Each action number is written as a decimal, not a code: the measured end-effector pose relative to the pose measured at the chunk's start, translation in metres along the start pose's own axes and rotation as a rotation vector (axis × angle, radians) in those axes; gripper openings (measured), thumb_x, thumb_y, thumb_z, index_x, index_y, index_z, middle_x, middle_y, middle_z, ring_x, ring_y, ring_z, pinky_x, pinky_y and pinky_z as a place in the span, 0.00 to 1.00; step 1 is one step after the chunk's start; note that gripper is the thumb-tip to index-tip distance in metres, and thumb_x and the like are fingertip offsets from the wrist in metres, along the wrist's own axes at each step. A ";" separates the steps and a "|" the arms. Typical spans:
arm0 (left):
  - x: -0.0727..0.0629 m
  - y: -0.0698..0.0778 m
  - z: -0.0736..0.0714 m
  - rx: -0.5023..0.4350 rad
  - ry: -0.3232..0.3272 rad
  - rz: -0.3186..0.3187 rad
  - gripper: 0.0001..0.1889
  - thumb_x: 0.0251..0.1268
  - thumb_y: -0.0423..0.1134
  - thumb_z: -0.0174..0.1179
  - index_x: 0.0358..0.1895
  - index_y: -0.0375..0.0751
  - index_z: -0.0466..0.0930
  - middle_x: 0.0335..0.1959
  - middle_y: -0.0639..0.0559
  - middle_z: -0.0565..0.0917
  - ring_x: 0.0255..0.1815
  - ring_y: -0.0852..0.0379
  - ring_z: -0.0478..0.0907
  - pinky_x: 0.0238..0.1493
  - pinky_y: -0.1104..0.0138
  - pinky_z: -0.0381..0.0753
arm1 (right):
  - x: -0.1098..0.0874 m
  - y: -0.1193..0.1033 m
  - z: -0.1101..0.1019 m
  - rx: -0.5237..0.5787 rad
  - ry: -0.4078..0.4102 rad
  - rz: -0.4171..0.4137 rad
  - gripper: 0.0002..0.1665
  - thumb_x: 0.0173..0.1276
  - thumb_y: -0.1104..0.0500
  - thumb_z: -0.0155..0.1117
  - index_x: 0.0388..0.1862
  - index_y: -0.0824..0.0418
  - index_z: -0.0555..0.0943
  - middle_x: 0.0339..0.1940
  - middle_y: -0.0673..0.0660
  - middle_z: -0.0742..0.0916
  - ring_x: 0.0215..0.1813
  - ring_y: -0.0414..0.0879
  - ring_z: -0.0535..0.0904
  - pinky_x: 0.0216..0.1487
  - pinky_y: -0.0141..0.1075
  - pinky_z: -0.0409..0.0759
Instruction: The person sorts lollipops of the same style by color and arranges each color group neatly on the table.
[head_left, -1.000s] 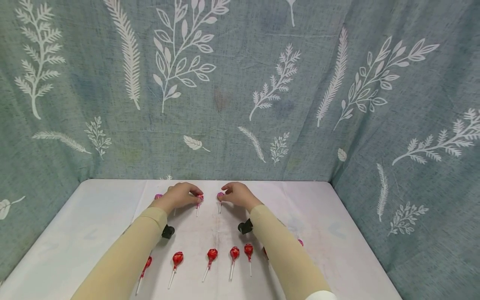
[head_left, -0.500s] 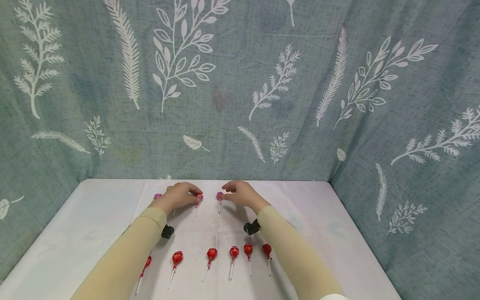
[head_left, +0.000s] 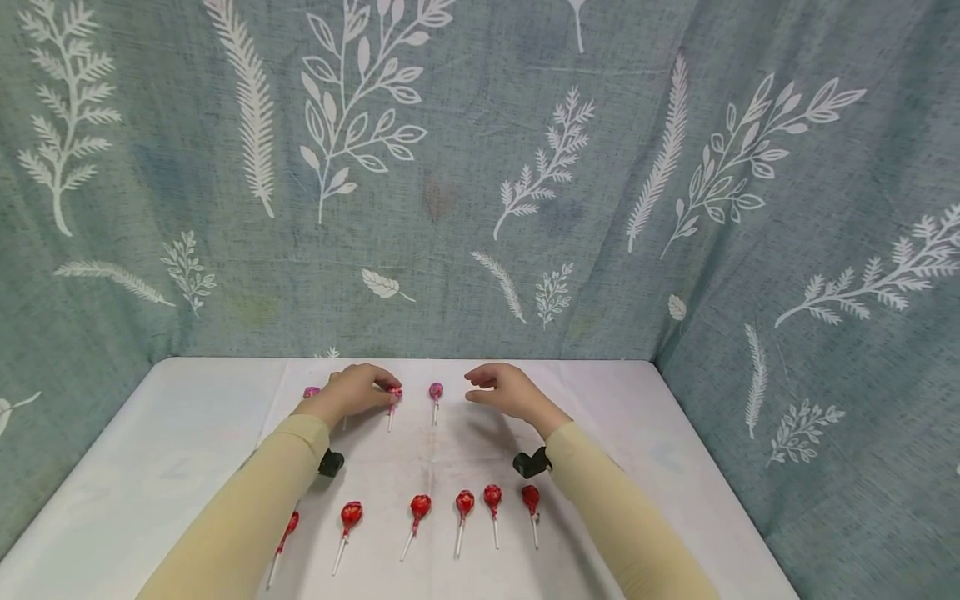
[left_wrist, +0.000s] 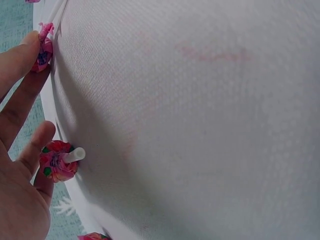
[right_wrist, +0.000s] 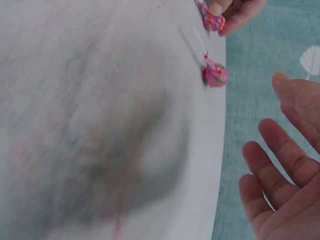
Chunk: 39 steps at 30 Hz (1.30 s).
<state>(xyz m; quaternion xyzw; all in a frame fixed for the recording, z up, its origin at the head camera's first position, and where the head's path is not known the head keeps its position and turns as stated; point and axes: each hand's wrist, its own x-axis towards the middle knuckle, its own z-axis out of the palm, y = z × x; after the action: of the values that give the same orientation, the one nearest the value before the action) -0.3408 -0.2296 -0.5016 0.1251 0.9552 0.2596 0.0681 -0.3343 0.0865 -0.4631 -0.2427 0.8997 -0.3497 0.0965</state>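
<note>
My left hand (head_left: pixel 356 390) pinches the head of a pink-wrapped lollipop (head_left: pixel 395 395) between thumb and finger near the table's back edge. In the left wrist view, a second pink lollipop (left_wrist: pixel 59 161) sits close by the lower fingers, its stick toward the camera. My right hand (head_left: pixel 513 392), fingers spread and slightly bent, holds nothing. To its left, a pink lollipop (head_left: pixel 437 390) stands apart from it, stick toward me. The right wrist view shows this lollipop (right_wrist: pixel 215 75) beside the one in my left fingers.
Several red lollipops (head_left: pixel 421 505) form a row across the nearer part of the white table (head_left: pixel 600 417). Another pink lollipop (head_left: pixel 311 392) lies left of my left hand, partly covered. A leaf-patterned curtain (head_left: pixel 435 275) closes off the back and sides.
My right hand has let go of the pink lollipop and moved off to the right, uncovering a red lollipop below its sleeve. The left hand keeps its pinch in nearly the same spot.
</note>
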 end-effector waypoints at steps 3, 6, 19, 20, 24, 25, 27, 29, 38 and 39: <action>0.001 -0.001 0.000 -0.001 0.003 0.003 0.15 0.62 0.50 0.69 0.51 0.53 0.87 0.49 0.56 0.85 0.58 0.44 0.76 0.57 0.36 0.60 | -0.009 0.009 -0.004 0.012 0.003 0.011 0.21 0.69 0.49 0.68 0.59 0.50 0.82 0.57 0.52 0.84 0.58 0.45 0.78 0.58 0.41 0.76; 0.001 -0.001 0.000 -0.008 -0.001 0.008 0.16 0.62 0.50 0.69 0.51 0.53 0.87 0.50 0.56 0.85 0.58 0.44 0.76 0.56 0.37 0.61 | -0.020 0.017 -0.010 0.021 0.006 0.011 0.20 0.69 0.49 0.68 0.59 0.48 0.82 0.57 0.53 0.84 0.58 0.45 0.78 0.59 0.43 0.76; 0.001 -0.003 -0.002 -0.041 -0.004 -0.007 0.17 0.62 0.50 0.69 0.53 0.52 0.86 0.50 0.55 0.85 0.58 0.45 0.76 0.56 0.38 0.60 | -0.066 0.051 -0.030 0.073 0.040 0.053 0.24 0.68 0.50 0.69 0.61 0.55 0.81 0.57 0.56 0.84 0.60 0.48 0.78 0.64 0.47 0.71; 0.001 -0.003 -0.001 -0.041 -0.006 -0.007 0.17 0.62 0.50 0.69 0.53 0.52 0.86 0.50 0.55 0.85 0.58 0.45 0.76 0.56 0.39 0.60 | -0.070 0.054 -0.031 0.079 0.047 0.060 0.24 0.68 0.50 0.69 0.61 0.55 0.81 0.57 0.56 0.84 0.59 0.48 0.78 0.64 0.47 0.71; 0.001 -0.003 0.001 -0.038 -0.010 -0.010 0.18 0.62 0.51 0.68 0.53 0.52 0.86 0.50 0.56 0.85 0.58 0.45 0.76 0.58 0.38 0.61 | -0.084 0.064 -0.034 0.093 0.056 0.068 0.24 0.68 0.51 0.69 0.61 0.58 0.81 0.56 0.56 0.84 0.59 0.48 0.78 0.64 0.48 0.71; 0.001 -0.003 0.001 -0.038 -0.010 -0.013 0.18 0.62 0.51 0.69 0.53 0.52 0.86 0.50 0.56 0.85 0.58 0.45 0.76 0.58 0.38 0.61 | -0.088 0.067 -0.035 0.095 0.058 0.067 0.24 0.68 0.51 0.69 0.61 0.58 0.81 0.56 0.56 0.84 0.59 0.48 0.78 0.64 0.49 0.71; 0.000 -0.003 0.001 -0.038 -0.010 -0.016 0.18 0.62 0.51 0.69 0.53 0.52 0.86 0.50 0.56 0.85 0.58 0.45 0.76 0.58 0.38 0.60 | -0.094 0.071 -0.036 0.103 0.067 0.070 0.24 0.69 0.51 0.68 0.60 0.58 0.82 0.56 0.56 0.85 0.59 0.49 0.78 0.65 0.49 0.70; 0.001 -0.003 0.001 -0.043 -0.010 -0.014 0.17 0.62 0.51 0.69 0.53 0.52 0.87 0.49 0.56 0.85 0.58 0.45 0.76 0.58 0.37 0.60 | -0.102 0.074 -0.039 0.112 0.078 0.080 0.23 0.69 0.51 0.68 0.60 0.58 0.82 0.56 0.55 0.85 0.60 0.49 0.78 0.65 0.50 0.70; 0.005 -0.007 0.003 -0.044 -0.011 -0.019 0.18 0.61 0.53 0.69 0.52 0.54 0.87 0.50 0.56 0.85 0.58 0.45 0.76 0.58 0.37 0.60 | -0.128 0.091 -0.044 0.110 0.121 0.135 0.22 0.68 0.53 0.70 0.58 0.58 0.83 0.56 0.51 0.85 0.62 0.50 0.77 0.66 0.50 0.70; 0.005 -0.007 0.003 -0.045 -0.010 -0.021 0.17 0.61 0.53 0.69 0.52 0.54 0.87 0.50 0.56 0.85 0.58 0.45 0.76 0.58 0.37 0.60 | -0.131 0.092 -0.044 0.107 0.126 0.138 0.22 0.67 0.53 0.70 0.58 0.59 0.83 0.55 0.51 0.85 0.62 0.50 0.77 0.66 0.50 0.70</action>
<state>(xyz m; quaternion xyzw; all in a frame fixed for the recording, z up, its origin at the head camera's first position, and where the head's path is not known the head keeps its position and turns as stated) -0.3467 -0.2328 -0.5084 0.1148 0.9500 0.2796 0.0786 -0.2700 0.2371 -0.4923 -0.1523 0.8986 -0.4043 0.0762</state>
